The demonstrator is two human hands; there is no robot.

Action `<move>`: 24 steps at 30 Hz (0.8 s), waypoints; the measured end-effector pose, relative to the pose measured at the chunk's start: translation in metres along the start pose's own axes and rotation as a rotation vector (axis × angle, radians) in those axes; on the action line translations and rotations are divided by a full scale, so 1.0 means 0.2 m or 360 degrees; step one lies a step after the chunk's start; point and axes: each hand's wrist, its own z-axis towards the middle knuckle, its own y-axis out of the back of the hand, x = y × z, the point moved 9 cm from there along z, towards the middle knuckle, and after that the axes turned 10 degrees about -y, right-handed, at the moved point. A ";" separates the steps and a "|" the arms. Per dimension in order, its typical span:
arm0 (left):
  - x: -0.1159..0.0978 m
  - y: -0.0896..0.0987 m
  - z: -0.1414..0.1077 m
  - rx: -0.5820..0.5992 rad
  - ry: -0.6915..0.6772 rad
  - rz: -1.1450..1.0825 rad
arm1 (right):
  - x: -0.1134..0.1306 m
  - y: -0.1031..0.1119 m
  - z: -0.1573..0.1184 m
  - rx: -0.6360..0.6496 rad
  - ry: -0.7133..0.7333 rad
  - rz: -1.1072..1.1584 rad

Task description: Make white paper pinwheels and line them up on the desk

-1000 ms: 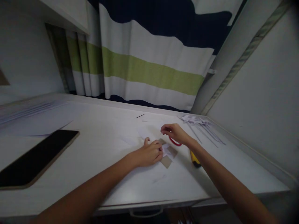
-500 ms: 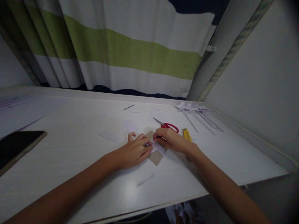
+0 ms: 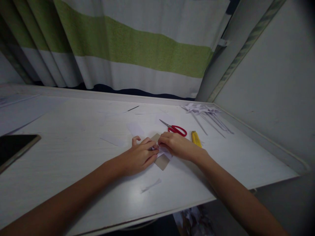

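A small white paper (image 3: 165, 151) lies over a grey-brown card (image 3: 162, 162) near the middle of the white table. My left hand (image 3: 141, 155) comes in from the left, its fingertips pressed on the paper's left part. From the right, my right hand (image 3: 178, 144) meets it, thumb and fingers pinched on the paper's upper part. The fingertips of both hands nearly touch and hide some of the paper. Just beyond my right hand are red-handled scissors (image 3: 179, 130), blades pointing left. A yellow cutter (image 3: 196, 139) rests to its right.
Paper pieces on thin sticks (image 3: 203, 108) lie at the back right. A dark tablet-like object (image 3: 17, 147) is at the left, a thin black stick (image 3: 133, 108) farther back. Paper scraps surround the hands; a twisted strip (image 3: 151, 186) sits near the front edge (image 3: 157, 214).
The view has shifted slightly, so table items appear a little higher and more to the left. Both hands stay at the paper, with my right fingertips slightly closer to my left ones.
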 end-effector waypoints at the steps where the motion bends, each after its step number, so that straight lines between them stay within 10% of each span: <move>1: 0.00 0.00 0.00 -0.0004 0.0013 -0.0014 | 0.01 0.00 0.00 -0.0006 0.0020 -0.0036; 15: 0.20 0.14 -0.06 -0.0581 0.0708 -0.0383 | 0.04 0.01 -0.02 -0.0095 0.0137 -0.0122; 24: 0.25 -0.01 -0.04 -0.0298 0.1245 -0.0765 | 0.00 0.01 -0.06 -0.0116 0.0141 -0.0041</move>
